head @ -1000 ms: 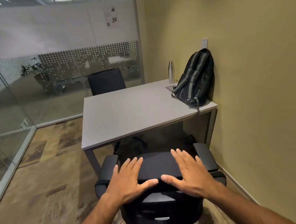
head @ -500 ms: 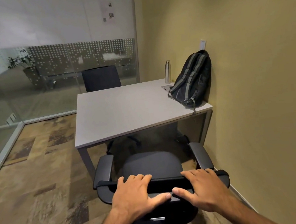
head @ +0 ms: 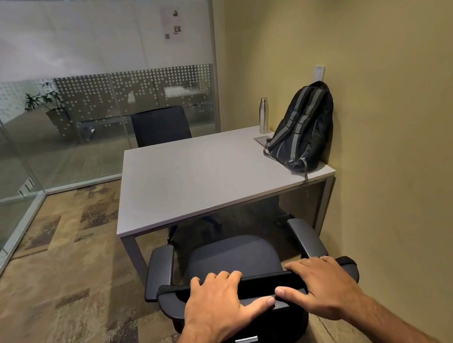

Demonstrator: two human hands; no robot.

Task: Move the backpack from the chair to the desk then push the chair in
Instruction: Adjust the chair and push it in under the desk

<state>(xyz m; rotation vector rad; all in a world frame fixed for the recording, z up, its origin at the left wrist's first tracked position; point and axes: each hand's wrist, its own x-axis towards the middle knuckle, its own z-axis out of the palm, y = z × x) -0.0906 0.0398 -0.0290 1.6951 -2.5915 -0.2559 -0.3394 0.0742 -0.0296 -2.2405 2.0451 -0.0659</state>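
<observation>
A black backpack (head: 303, 129) with grey straps stands on the far right of the grey desk (head: 192, 180), leaning against the wall. A black office chair (head: 233, 257) with armrests stands in front of the desk, its seat bare and short of the desk's front edge. My left hand (head: 219, 302) grips the top of the chair's backrest, fingers over the front, thumb behind. My right hand (head: 322, 287) grips the same top edge further right.
A steel bottle (head: 263, 115) stands on the desk beside the backpack. A second black chair (head: 161, 125) sits behind the desk. The yellow wall (head: 399, 153) runs close along the right. Glass partitions (head: 35, 141) bound the left and back. Patterned carpet (head: 64, 286) covers the floor.
Both hands went from flat and spread above the backrest to gripping its top edge. The view has pulled back, so the chair's seat shows in front of the desk.
</observation>
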